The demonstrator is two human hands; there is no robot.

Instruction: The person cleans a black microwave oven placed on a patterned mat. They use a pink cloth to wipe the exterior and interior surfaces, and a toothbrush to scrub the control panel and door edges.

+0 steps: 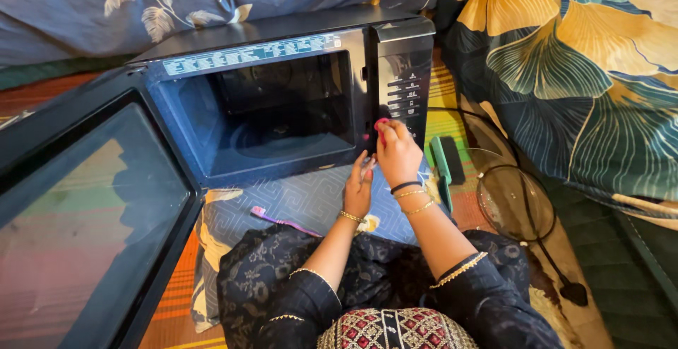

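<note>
Fingers of her left hand (358, 190) curl loosely at the lower front edge of the black microwave (282, 102), gripping nothing I can see; its open door (85, 215) swings far left. Just right, her right hand (397, 153) pinches something small and pink (381, 124) against the control panel (405, 88). Below-left lies a purple toothbrush (282, 220); a glass turntable plate (515, 201) sits right.

Black microwave (282, 102), door (85, 222) swung wide open to the left.
Sits on patterned cloth (296, 201), cavity empty and dark, control panel (404, 88) on right front edge.
</note>
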